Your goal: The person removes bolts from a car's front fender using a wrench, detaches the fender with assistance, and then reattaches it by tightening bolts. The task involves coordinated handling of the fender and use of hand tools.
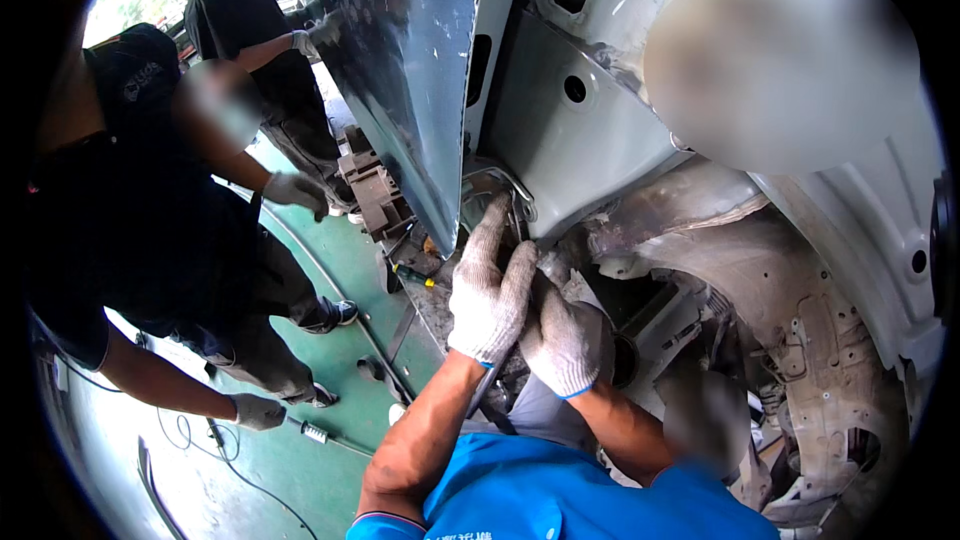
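My left hand (487, 295), in a white knit glove, closes around a bent metal tool (515, 185) that looks like clamping pliers. Its curved jaw sits at the lower edge of a pale grey vehicle body panel (580, 140). Pressed against the left hand from the right is my right hand (565, 345), also gloved. Its fingers curl in behind the left thumb, so what they grip is hidden. Just left of the tool, a dark, scuffed sheet panel (405, 70) stands on edge, its pointed lower corner beside my left fingers.
A yellow-and-black screwdriver (413, 276) lies on the metal ledge left of my hands. Brown metal blocks (375, 185) stand beyond it. At left are two people in dark clothes; one gloved hand (318, 32) touches the dark panel. Hoses and cables cross the green floor (270, 460).
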Available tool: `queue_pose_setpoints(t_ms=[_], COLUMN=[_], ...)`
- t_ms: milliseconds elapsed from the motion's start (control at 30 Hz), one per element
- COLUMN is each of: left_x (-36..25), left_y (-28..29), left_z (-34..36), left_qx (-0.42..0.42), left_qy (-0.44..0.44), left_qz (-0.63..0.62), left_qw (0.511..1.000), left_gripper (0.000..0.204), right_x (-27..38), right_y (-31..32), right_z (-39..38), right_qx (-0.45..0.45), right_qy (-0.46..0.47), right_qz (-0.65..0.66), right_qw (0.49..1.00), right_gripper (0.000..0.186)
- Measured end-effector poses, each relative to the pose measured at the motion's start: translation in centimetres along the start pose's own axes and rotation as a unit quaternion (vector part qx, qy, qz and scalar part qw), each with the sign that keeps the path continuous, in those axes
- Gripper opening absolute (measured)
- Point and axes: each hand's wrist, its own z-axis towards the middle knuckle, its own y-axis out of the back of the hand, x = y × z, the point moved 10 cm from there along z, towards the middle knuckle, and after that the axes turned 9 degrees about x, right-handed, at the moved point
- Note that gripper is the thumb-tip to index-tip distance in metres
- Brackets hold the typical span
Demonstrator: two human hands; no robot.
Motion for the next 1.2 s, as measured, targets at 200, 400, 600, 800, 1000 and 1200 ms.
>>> queue_pose_setpoints(t_ms=[200, 400, 600, 800, 1000, 1200], left_x=[-1.1, 0.7, -1.1, -4.9, -3.9, 0.2], left_y=[0.9, 0.5, 0.5, -1.2, -0.3, -0.4], left_z=[0.5, 1.2, 0.3, 1.2, -1.6, 0.5], left_qx=[-0.02, 0.044, 0.014, 0.041, -0.016, 0.048], left_qy=[-0.049, -0.028, -0.035, 0.001, 0.063, 0.081], left_qz=[0.128, 0.112, 0.094, -0.074, -0.313, -0.137], left_qw=[0.99, 0.992, 0.995, 0.996, 0.948, 0.986], left_gripper=[0.05, 0.054, 0.058, 0.029, 0.064, 0.06], right_x=[-4.3, -5.3, 1.5, 4.7, 7.0, 1.8], right_y=[-7.6, -11.7, 5.2, 10.3, 7.4, 1.6], right_z=[0.9, 2.6, 0.3, 2.4, 0.5, 0.0], right_qx=[0.035, 0.058, 0.021, -0.046, 0.016, -0.047], right_qy=[-0.043, 0.005, 0.018, 0.031, 0.145, 0.08], right_qz=[0.061, 0.079, 0.167, 0.095, -0.058, -0.059], right_qw=[0.997, 0.995, 0.986, 0.994, 0.988, 0.994], right_gripper=[0.042, 0.041, 0.031, 0.03, 0.036, 0.052])
